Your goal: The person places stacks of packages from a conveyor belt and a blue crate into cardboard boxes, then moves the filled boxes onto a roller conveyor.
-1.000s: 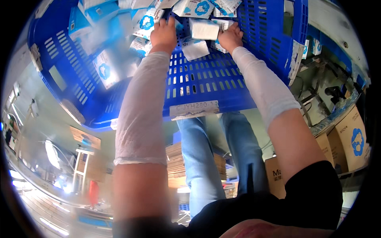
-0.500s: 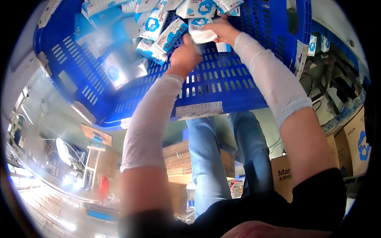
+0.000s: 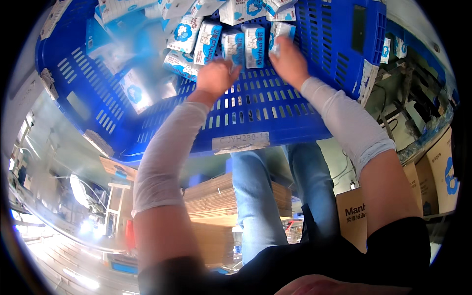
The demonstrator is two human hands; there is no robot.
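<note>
My left hand (image 3: 214, 78) is closed, its curled fingers at the near end of a white and blue tissue pack (image 3: 233, 45). My right hand (image 3: 291, 64) is closed around the near end of another tissue pack (image 3: 281, 32), at the right of a short row. Between these two stands a third pack (image 3: 254, 45), touched by neither hand. Just left of the row leans one more pack (image 3: 207, 43). All of them rest in a large blue slotted crate (image 3: 246, 120). Some of my fingertips are blurred or hidden behind the packs.
Many more tissue packs (image 3: 183, 33) lie jumbled in the crate's far and left parts, some blurred. Below the crate's near edge are my legs, a stack of flat cardboard (image 3: 211, 199) and a printed carton (image 3: 352, 216). A metal frame (image 3: 405, 98) stands at the right.
The pack formerly tilted in my right hand is now upright in the row. My right hand has moved right to another pack; my left hand has shifted slightly left and nearer.
</note>
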